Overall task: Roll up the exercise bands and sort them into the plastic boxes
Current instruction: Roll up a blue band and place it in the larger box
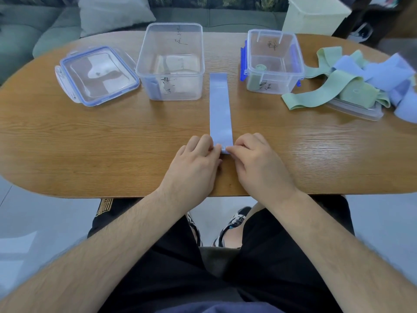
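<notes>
**Blue exercise band** [220, 109]: one flat strip on the wooden table [90, 143].
- **Position:** The long axis runs from the near edge straight toward the far edge. The far end lies between the large clear box [169, 74] and the small blue-clasped box [297, 64].
- **Grip:** The left hand [196, 163] and right hand [259, 161] pinch the near end, one at each corner, where a small first fold shows.
- **Next move:** The band stretches ahead of both hands, equally near each, so rolling would likely run away from the person.
- **Appearance:** Pale blue, smooth, uncreased.

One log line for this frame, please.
step: starting roll | left hand, right hand: pinching blue band near end | right box: holds green roll
</notes>
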